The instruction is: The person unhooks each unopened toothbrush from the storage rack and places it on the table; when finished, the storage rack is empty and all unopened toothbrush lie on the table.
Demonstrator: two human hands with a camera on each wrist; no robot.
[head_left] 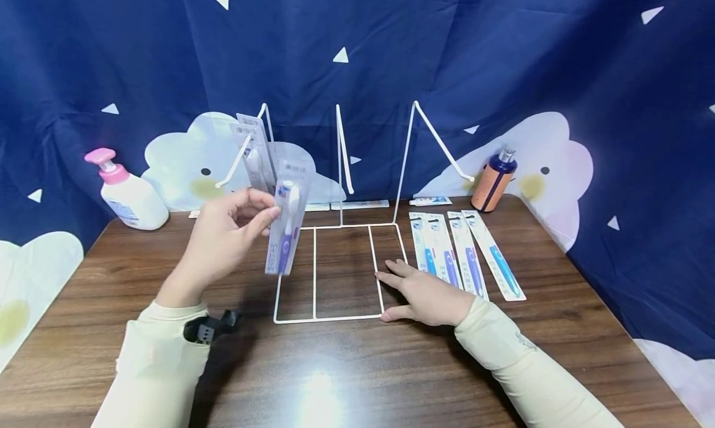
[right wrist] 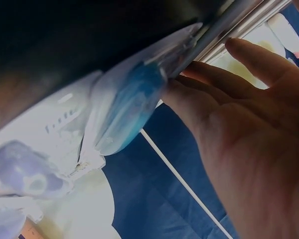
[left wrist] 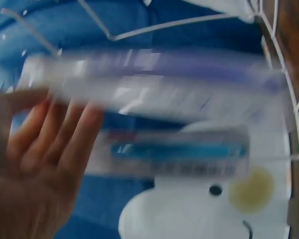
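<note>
My left hand (head_left: 267, 214) pinches a clear packaged toothbrush with a purple handle (head_left: 286, 226) and holds it upright over the left side of a white wire rack (head_left: 329, 319). Two more packs (head_left: 254, 149) sit at the rack's left hook, just behind the held one. In the left wrist view the held pack (left wrist: 154, 84) is blurred above my fingers (left wrist: 50, 144). My right hand (head_left: 399, 280) lies flat and open on the table, its fingers on the rack's base at the right front corner. Its palm (right wrist: 249, 124) shows beside a blue toothbrush pack (right wrist: 129, 104).
Several toothbrush packs (head_left: 466, 254) lie side by side on the wooden table right of the rack. A white pump bottle with a pink top (head_left: 131, 195) stands at the back left, an orange and blue bottle (head_left: 494, 180) at the back right. A blue curtain hangs behind.
</note>
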